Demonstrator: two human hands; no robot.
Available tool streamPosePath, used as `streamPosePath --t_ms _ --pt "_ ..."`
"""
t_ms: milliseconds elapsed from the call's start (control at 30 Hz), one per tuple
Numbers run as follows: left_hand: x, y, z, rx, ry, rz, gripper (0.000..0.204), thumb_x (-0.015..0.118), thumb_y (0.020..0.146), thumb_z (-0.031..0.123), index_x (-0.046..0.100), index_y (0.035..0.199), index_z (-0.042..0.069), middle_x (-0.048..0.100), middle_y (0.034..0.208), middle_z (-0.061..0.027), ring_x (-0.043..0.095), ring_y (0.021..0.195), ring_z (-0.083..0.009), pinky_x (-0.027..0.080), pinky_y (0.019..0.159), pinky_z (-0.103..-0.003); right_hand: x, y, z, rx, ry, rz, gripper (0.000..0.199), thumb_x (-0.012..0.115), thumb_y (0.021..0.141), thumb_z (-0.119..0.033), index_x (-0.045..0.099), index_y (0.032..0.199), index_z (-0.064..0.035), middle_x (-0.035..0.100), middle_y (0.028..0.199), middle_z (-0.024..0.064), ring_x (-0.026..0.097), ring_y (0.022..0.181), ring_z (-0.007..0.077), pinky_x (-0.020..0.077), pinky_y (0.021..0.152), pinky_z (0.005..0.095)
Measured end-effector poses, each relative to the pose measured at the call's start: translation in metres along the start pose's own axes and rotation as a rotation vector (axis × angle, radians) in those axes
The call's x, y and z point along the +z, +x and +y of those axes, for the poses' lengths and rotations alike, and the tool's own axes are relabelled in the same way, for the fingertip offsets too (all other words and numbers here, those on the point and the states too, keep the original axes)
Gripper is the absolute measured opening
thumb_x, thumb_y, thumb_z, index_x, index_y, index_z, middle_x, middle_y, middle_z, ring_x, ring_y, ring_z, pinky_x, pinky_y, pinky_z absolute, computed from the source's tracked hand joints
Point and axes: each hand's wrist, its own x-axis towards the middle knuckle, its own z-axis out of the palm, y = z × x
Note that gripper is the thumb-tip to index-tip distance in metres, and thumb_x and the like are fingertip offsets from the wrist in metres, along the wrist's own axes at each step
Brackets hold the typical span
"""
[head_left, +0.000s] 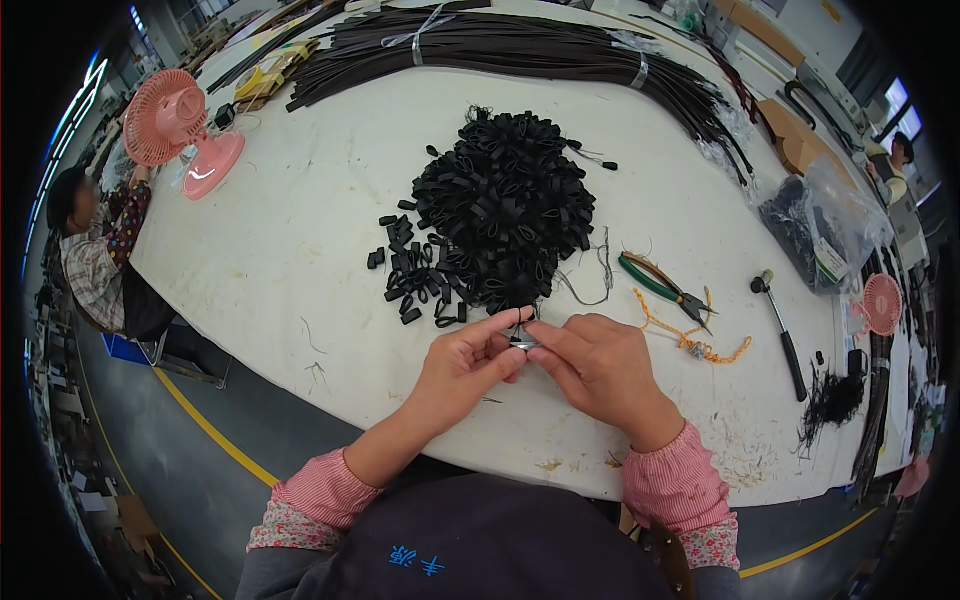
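My left hand point(465, 360) and my right hand point(603, 368) meet at the near edge of a big heap of black fabric loops point(505, 190), both closed in a pinch. Between the fingertips shows a small silver metal piece point(524, 345), mostly covered by my right fingers; its kind cannot be made out. A bit of black loop and dark thread point(518, 325) sits at my left fingertips. Left of the heap lies a scatter of single black loops point(415, 275). Dark loose thread point(607, 265) trails off the heap's right side.
Right of my hands lie green-handled pliers point(660, 283), an orange cord point(722, 354) and a small hammer point(780, 335). Bundled black strips point(500, 48) cross the table's far side. A pink fan point(170, 120) stands far left, near a seated person point(100, 240). A plastic bag point(820, 225) lies right.
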Motion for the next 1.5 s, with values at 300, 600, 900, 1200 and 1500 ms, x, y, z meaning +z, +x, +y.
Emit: streamPosePath --t_ms 300,600,900,1200,1500 --pt "0.0 -0.001 0.004 -0.011 -0.009 -0.025 0.046 0.06 0.097 0.007 0.05 0.142 0.005 0.063 0.089 -0.0007 0.058 0.076 -0.006 0.05 0.073 -0.022 0.0 0.0 0.003 0.099 0.089 0.006 0.016 0.071 0.086 -0.02 0.072 0.099 -0.0105 0.063 0.07 0.0036 0.062 0.061 0.0205 0.0482 0.053 0.0326" --pt "-0.004 -0.001 0.004 -0.079 -0.223 -0.105 0.045 0.039 0.104 0.01 0.038 0.149 0.004 0.066 0.102 -0.0074 0.059 0.08 -0.0092 0.052 0.077 -0.026 0.003 -0.003 0.005 0.288 0.381 -0.082 0.023 0.066 0.091 -0.022 0.071 0.106 -0.0055 0.072 0.09 0.0118 0.069 0.069 0.0244 0.0525 0.06 0.0315" --pt "-0.003 -0.001 0.007 -0.102 -0.252 -0.135 0.046 0.037 0.103 0.007 0.037 0.149 0.004 0.065 0.098 -0.0073 0.058 0.078 -0.0092 0.051 0.073 -0.026 0.008 -0.001 0.003 0.263 0.444 -0.095 0.019 0.064 0.092 -0.02 0.071 0.104 -0.0077 0.071 0.083 0.0067 0.068 0.068 0.0221 0.052 0.06 0.0303" --pt "-0.013 -0.001 0.013 0.045 -0.211 0.145 0.036 0.05 0.101 0.011 0.051 0.135 0.001 0.069 0.102 -0.0095 0.061 0.08 -0.0093 0.051 0.076 -0.026 0.004 0.004 0.006 0.475 0.3 -0.024 0.026 0.07 0.089 -0.03 0.068 0.102 -0.0075 0.07 0.081 0.0085 0.065 0.062 0.0194 0.0498 0.058 0.0296" --pt "-0.026 0.009 0.019 0.475 0.463 0.652 0.023 0.054 0.098 0.005 0.062 0.118 0.0 0.067 0.112 -0.0082 0.061 0.096 -0.0104 0.045 0.086 -0.023 0.031 0.004 0.004 0.321 -0.051 -0.071 0.03 0.078 0.077 -0.031 0.067 0.092 -0.0072 0.068 0.071 0.0084 0.065 0.063 0.0269 0.0498 0.058 0.0341"
